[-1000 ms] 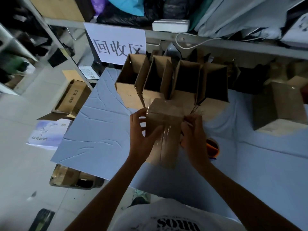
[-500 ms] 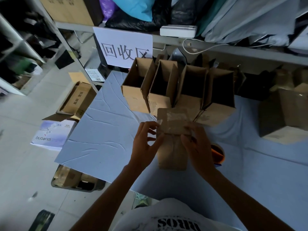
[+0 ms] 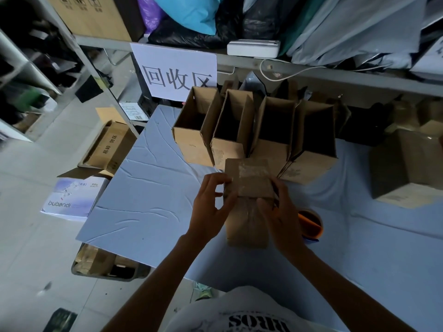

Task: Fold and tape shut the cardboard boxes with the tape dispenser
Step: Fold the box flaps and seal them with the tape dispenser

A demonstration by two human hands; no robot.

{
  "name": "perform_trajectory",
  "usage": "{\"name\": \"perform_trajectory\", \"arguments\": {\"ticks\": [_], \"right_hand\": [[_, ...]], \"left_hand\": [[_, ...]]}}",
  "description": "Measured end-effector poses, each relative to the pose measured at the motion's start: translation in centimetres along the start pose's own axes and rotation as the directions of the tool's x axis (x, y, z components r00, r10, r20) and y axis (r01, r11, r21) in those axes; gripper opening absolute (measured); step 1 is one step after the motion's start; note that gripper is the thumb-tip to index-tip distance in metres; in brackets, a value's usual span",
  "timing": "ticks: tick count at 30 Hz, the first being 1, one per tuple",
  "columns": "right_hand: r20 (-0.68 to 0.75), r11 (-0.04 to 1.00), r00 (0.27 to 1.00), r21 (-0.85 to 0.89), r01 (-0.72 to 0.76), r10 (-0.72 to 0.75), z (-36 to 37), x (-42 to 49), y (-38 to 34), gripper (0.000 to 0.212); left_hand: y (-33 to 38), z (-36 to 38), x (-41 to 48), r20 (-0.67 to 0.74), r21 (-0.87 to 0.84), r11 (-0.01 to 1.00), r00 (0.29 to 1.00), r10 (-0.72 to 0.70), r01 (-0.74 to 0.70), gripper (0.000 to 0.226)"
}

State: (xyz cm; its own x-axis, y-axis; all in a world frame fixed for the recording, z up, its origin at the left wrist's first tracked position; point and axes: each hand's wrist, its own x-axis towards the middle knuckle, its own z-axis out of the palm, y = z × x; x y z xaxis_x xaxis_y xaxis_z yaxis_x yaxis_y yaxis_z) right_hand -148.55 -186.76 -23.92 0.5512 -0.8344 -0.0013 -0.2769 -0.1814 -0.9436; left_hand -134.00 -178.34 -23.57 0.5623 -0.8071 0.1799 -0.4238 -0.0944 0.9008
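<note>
A small cardboard box (image 3: 247,226) stands on the blue-covered table (image 3: 148,202) in front of me, clear tape running over its top and down its near side. My left hand (image 3: 211,209) grips its left top edge with curled fingers. My right hand (image 3: 278,209) holds the right side, fingers pressing the tape on the near face. An orange tape dispenser (image 3: 310,224) lies on the table just right of my right hand, partly hidden by it.
Several open-topped cardboard boxes (image 3: 254,135) stand in a row right behind the held box. Another box (image 3: 407,168) sits at the right. A metal shelf with a paper sign (image 3: 177,73) runs along the back. Boxes (image 3: 107,149) lie on the floor left of the table.
The box was tipped from leaning toward me to standing upright, its taped top now facing up. Both hands shifted up along its sides; the right fingers now press the tape on the near face.
</note>
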Motion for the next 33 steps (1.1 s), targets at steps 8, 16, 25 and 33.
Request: {"name": "perform_trajectory", "arguments": {"ticks": [8,16,25,33], "right_hand": [[0.053,0.985,0.990,0.110,-0.133,0.127,-0.9,1.8,-0.2,0.056],[-0.123,0.992,0.985,-0.045,0.119,-0.123,-0.5,2.3,-1.2,0.022],[-0.144,0.992,0.985,0.094,-0.083,0.096,-1.7,3.7,-2.0,0.014],[-0.102,0.979,0.977,0.106,-0.175,0.186,-2.0,4.2,-3.3,0.009]], "left_hand": [[-0.6,0.4,0.5,-0.028,-0.014,1.000,1.000,-0.009,0.008,0.028],[0.3,0.4,0.7,-0.086,-0.086,0.993,0.992,-0.088,0.081,0.015],[1.1,0.4,1.9,-0.104,-0.267,0.942,0.966,-0.237,0.203,0.025],[1.2,0.9,2.1,-0.141,-0.199,0.958,0.961,-0.238,0.208,0.016]]}}
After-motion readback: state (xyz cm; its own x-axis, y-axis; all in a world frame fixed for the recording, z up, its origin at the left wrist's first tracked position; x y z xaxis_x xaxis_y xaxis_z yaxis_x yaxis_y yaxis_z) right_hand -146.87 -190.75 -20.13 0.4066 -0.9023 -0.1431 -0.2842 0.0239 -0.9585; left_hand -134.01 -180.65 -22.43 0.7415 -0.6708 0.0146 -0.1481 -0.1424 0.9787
